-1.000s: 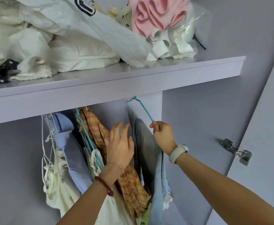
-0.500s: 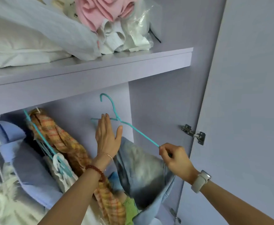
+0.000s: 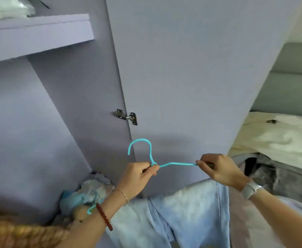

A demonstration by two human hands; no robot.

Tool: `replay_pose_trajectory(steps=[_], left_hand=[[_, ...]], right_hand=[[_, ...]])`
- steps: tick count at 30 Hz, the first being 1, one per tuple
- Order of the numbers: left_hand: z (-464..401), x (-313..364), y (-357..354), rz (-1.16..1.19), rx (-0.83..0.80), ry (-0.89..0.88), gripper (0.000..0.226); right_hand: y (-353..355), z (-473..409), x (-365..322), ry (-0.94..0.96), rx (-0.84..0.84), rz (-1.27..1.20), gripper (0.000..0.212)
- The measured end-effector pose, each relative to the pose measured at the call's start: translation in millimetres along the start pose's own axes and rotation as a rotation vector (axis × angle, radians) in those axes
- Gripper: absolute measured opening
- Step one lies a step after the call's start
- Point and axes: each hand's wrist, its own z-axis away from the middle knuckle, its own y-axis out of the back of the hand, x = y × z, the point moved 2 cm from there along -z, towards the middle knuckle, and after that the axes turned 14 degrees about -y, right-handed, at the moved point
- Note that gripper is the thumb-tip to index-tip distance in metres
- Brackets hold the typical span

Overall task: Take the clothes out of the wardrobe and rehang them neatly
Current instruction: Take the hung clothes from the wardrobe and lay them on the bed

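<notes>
Turquoise wire hanger (image 3: pixel 177 164), held out in front of the open wardrobe door (image 3: pixel 191 68), hook uppermost. Pale blue jeans (image 3: pixel 186 212) draped from it, hanging below both wrists. Left hand (image 3: pixel 137 178): fingers curled together, pinching hanger at base of hook; thin bracelet and dark red bead bracelet at wrist. Right hand (image 3: pixel 218 169): fingers curled, clamped on hanger's right shoulder; pale watch (image 3: pixel 252 187) at wrist. Metal hinge (image 3: pixel 126 116) on door edge, above hook. Lilac shelf (image 3: pixel 37 33) upper left, white bundles on top. Crumpled light clothing (image 3: pixel 89 190) low inside wardrobe; orange plaid fabric (image 3: pixel 12 231) at lower left, blurred. Bed (image 3: pixel 279 140) with cream bedding and grey blanket beyond door, right.
</notes>
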Motion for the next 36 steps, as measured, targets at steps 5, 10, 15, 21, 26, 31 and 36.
replay_pose_trajectory(steps=[5,10,15,21,26,31,36], left_hand=[[-31.5,69.4,-94.2,0.172,-0.266,-0.079,0.034],[-63.9,159.8,-168.5,0.289,-0.462,-0.253,0.035],[-114.3,243.3,-238.5,0.281,-0.51,-0.432,0.034],[-169.4,263.5,-315.2,0.243,-0.374,-0.364,0.037],[-208.4,253.2,-336.4,0.215,-0.159,-0.38,0.039],[-267.4,276.5,-362.5,0.198,0.046,-0.522,0.035],[-318.9,308.1,-443.0,0.151,0.019,-0.673,0.035]], right_hand=[[41.9,71.9,76.7,-0.139,0.28,-0.026,0.043],[97.8,146.4,145.7,-0.272,0.623,-0.161,0.057],[155.6,186.1,207.2,-0.452,0.895,-0.073,0.059],[182.5,185.5,265.8,-0.643,0.578,-0.018,0.026],[180.1,147.5,273.1,-0.574,0.482,-0.203,0.025],[198.8,103.6,294.8,-0.625,0.641,-0.485,0.025],[205.2,78.3,357.5,-0.713,0.782,-0.683,0.027]])
